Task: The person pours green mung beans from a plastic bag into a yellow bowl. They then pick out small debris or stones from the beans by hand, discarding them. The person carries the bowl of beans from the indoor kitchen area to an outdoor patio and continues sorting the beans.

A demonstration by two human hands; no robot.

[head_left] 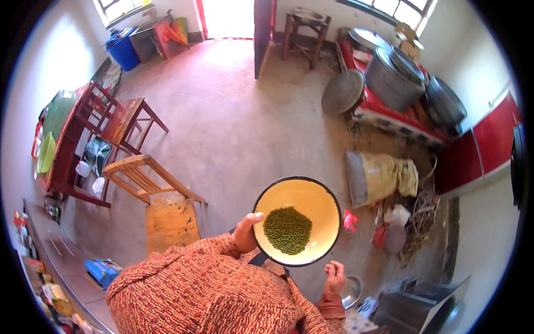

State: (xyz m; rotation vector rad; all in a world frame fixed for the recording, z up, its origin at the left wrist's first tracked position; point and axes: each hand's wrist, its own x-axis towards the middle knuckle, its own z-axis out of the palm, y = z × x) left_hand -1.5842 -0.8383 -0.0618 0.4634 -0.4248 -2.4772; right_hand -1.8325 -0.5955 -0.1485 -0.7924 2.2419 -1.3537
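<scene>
My left hand (243,234) grips the left rim of a round enamel bowl (325,217), thumb over the edge. The bowl is pale yellow inside with a dark, chipped rim. Small green beans (287,230), which look like mung beans, lie in a heap toward its left side. Just off the bowl's lower right edge is my right hand (335,276), apart from it. Its fingers are curled together, and whether anything is inside them is hidden. Beyond that hand a shiny metal basin (351,291) shows in part.
A wooden chair (171,222) stands left of me, near a red-brown table (69,167). At the right, large metal pots (392,80) sit on a red-topped stove. Below them lie a yellowish sack (381,177) and dry sticks (423,220). A doorway (227,19) opens at the far side.
</scene>
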